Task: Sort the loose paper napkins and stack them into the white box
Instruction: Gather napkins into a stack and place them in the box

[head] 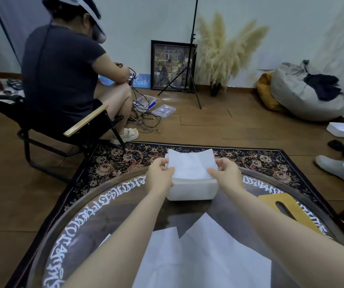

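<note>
The white box (pixel 192 191) stands at the far side of the round dark table (pixel 125 206). A white folded napkin (pixel 190 165) lies over the box's open top, slightly bowed. My left hand (pixel 160 171) pinches its left edge and my right hand (pixel 225 171) pinches its right edge. More loose white napkins (pixel 204 258) lie spread on the table close to me, partly under my forearms. Whether other napkins sit inside the box is hidden by the top napkin.
A wooden lid (pixel 289 210) with a slot lies on the table at right. A person sits in a folding chair (pixel 73 129) at left, beyond the patterned rug (pixel 250 161). Someone's white shoe (pixel 337 169) is at right; a tripod (pixel 189 80) stands behind.
</note>
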